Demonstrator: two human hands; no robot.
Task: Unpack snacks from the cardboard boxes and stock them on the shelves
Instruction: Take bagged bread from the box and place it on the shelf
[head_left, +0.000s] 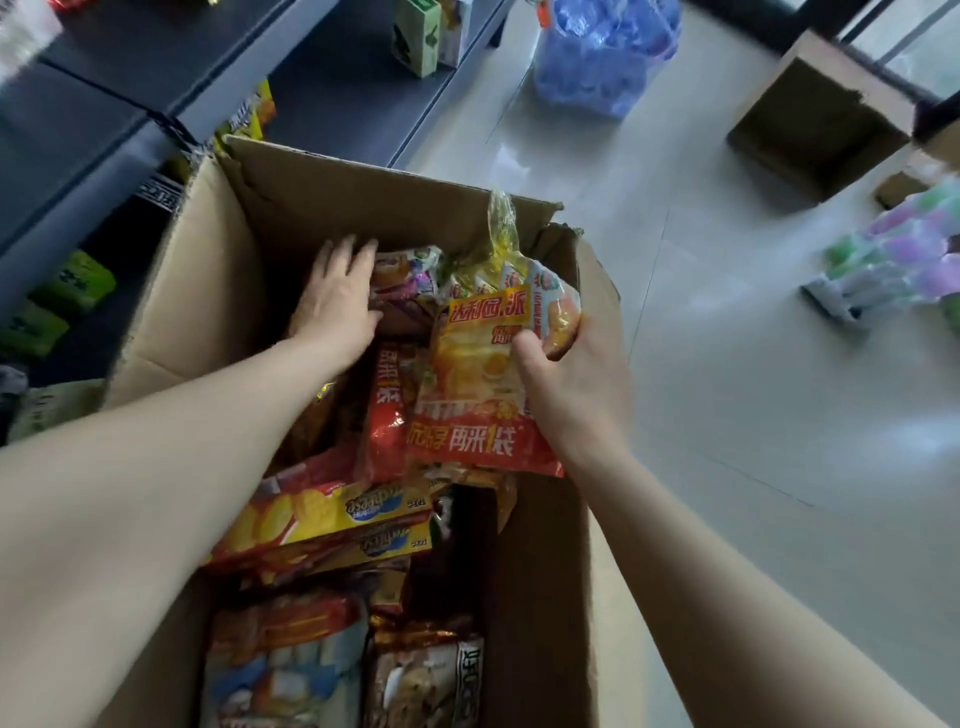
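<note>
Over the open cardboard box (218, 270) beside the shelves (130, 130), her right hand (576, 384) grasps a yellow-and-red snack bag (478, 384) while the left hand (337, 296), fingers released, rests on packets inside.

Place: small shop, stocking in progress.
Evidence: dark shelves (130, 67) with packaged goods; snack-filled cardboard box (218, 249); tiled floor (779, 415).
</note>
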